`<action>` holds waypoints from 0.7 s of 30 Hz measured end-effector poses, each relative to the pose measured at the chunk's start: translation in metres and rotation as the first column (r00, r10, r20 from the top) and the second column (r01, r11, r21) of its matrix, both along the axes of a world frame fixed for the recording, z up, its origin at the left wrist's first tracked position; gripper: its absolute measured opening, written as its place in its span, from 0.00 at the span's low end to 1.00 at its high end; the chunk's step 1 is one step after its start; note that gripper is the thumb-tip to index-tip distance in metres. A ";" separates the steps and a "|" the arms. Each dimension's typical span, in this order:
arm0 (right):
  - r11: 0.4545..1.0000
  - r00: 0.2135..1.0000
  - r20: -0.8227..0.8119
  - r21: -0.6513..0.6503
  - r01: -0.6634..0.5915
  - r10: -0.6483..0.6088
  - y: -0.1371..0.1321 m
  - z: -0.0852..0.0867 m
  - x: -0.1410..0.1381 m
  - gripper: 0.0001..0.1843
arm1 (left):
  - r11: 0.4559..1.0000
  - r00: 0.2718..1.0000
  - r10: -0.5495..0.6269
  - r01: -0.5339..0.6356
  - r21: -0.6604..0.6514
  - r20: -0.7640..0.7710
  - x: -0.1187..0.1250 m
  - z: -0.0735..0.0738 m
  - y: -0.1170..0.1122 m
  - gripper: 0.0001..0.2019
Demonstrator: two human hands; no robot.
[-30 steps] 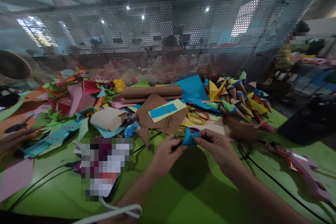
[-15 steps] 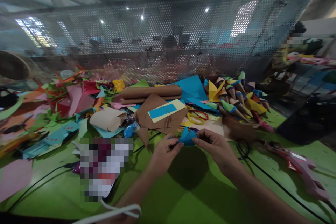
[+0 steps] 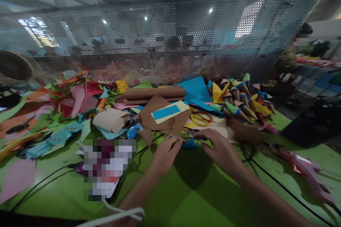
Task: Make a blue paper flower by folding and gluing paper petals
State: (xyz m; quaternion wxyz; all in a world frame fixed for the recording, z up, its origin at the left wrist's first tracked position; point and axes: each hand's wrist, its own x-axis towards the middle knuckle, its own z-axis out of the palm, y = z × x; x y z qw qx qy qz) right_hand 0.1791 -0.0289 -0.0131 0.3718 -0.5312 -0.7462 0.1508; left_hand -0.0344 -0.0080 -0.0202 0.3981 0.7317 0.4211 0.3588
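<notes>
The grip of the left hand (image 3: 167, 151) and of the right hand (image 3: 217, 147) is narrow, fingertips pinching one blue paper (image 3: 190, 144) between them. Over the green desk (image 3: 191, 198) both hands arch palm-down, forearms converging; the paper sits low against the desk.

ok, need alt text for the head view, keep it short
The left hand and right hand hold a small blue folded paper low over a green table. Behind lie coloured paper scraps, a brown sheet with a blue label and a pile of paper cones; a pink glue gun lies to the right.
</notes>
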 end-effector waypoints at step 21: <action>0.968 0.937 0.318 0.241 0.069 -0.147 0.037 -0.008 -0.007 0.13 | 0.898 0.944 0.204 -0.075 0.434 -0.261 0.006 -0.004 -0.008 0.07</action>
